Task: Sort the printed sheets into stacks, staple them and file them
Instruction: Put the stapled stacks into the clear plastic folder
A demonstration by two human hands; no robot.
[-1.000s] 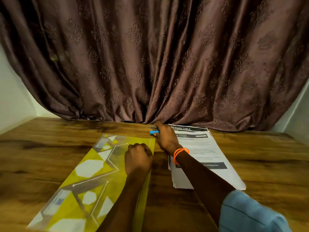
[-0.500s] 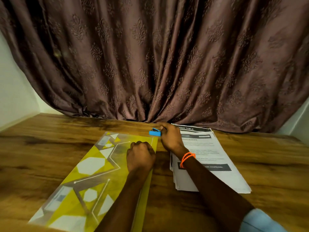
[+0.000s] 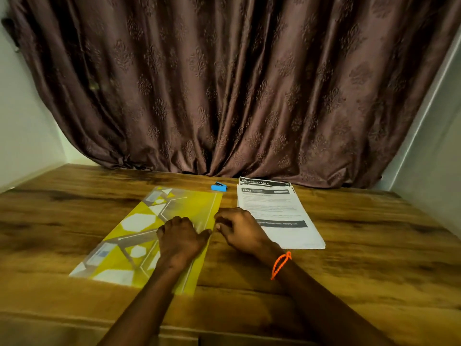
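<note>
A yellow patterned folder lies flat on the wooden table, left of centre. My left hand rests on the folder's right half, fingers curled under into a fist and thumb pointing at the folder's right edge. My right hand, with an orange band on its wrist, hovers just right of that edge. Its curled fingertips reach the edge; whether they pinch it is unclear. A stack of printed sheets lies to the right of my right hand. A small blue stapler sits alone on the table beyond the folder's far corner.
A heavy brown curtain hangs along the table's far edge, right behind the stapler and the sheets. Pale walls close in both sides. Bare wood shows on the table's left and right parts.
My right hand let go of the blue stapler near the curtain and drew back towards me, to the folder's right edge. The left hand stayed on the folder. The camera tilted up.
</note>
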